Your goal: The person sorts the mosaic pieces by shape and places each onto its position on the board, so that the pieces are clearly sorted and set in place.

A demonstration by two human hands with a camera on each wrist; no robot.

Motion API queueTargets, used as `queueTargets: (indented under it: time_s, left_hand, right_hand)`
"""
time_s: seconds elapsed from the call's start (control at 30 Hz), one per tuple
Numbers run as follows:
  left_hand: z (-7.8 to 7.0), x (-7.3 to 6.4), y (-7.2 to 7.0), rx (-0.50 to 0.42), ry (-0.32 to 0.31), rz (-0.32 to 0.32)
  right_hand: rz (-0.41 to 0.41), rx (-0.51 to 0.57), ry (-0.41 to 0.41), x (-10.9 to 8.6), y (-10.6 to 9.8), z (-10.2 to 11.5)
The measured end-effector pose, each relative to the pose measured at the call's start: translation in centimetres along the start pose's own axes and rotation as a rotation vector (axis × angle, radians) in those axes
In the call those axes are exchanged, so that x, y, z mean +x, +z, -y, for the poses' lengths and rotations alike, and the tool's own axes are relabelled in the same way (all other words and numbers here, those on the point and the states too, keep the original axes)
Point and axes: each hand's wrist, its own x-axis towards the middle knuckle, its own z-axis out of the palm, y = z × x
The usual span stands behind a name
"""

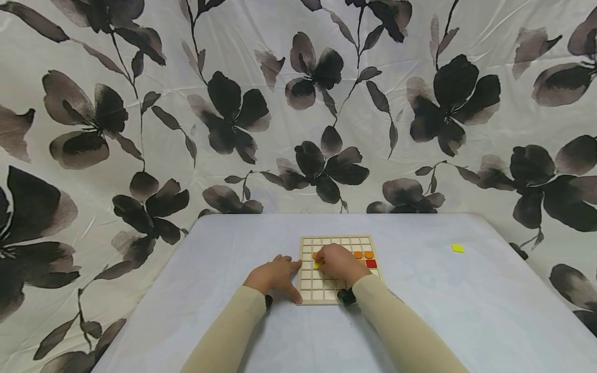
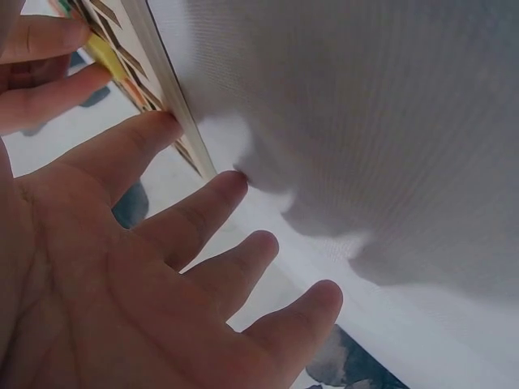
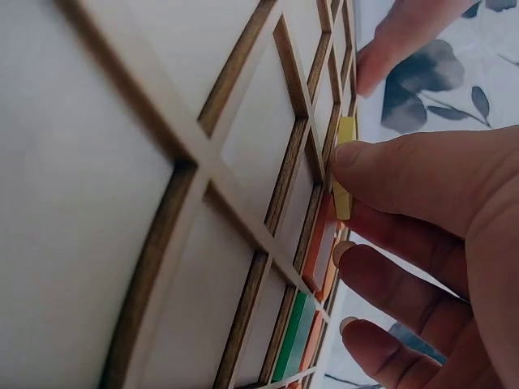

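Note:
A wooden grid board (image 1: 317,295) with square compartments lies on the table. Along its left edge, my left hand (image 1: 276,276) spreads its fingers, with the fingertips (image 2: 168,126) right at the rim. My right hand (image 1: 342,262) reaches over the board and pinches a yellow square tile (image 3: 347,128) between thumb and index finger, just over a left-hand compartment. Orange discs (image 1: 369,255) occupy one row, partly covered by the right hand. In the row below sits a red square tile (image 1: 371,263). The right wrist view also shows a green tile (image 3: 293,336) in the grid.
Another yellow square (image 1: 457,248) lies to the right of the board on the white tablecloth (image 1: 420,295). Behind the table hangs a floral cloth (image 1: 392,150). A dark wrist strap (image 1: 346,297) shows at the right sleeve.

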Motion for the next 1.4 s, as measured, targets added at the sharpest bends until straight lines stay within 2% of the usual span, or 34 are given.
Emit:
queueTargets:
  time_s: [0.23,0.67,0.83,1.03,1.4]
  left_hand:
    - [0.0,0.1,0.1,0.012,0.02,-0.003]
    - [-0.1,0.3,0.1,0.016,0.019,0.001]
    - [-0.3,0.1,0.0,0.02,0.014,-0.006]
    - [-0.4,0.2,-0.1,0.03,-0.005,-0.002]
    - [-0.3,0.4,0.2,0.035,-0.013,-0.005]
  right_hand:
    - [0.017,0.006,0.026,0.1,-0.1,0.3]
    - [0.022,0.01,0.006,0.1,-0.1,-0.2]
    - [-0.011,0.037,-0.02,-0.4,-0.5,-0.8]
    - [-0.024,0.094,0.025,-1.2,-1.3,-2.1]
    - [-0.024,0.097,0.093,-2.8,-3.3,-4.8]
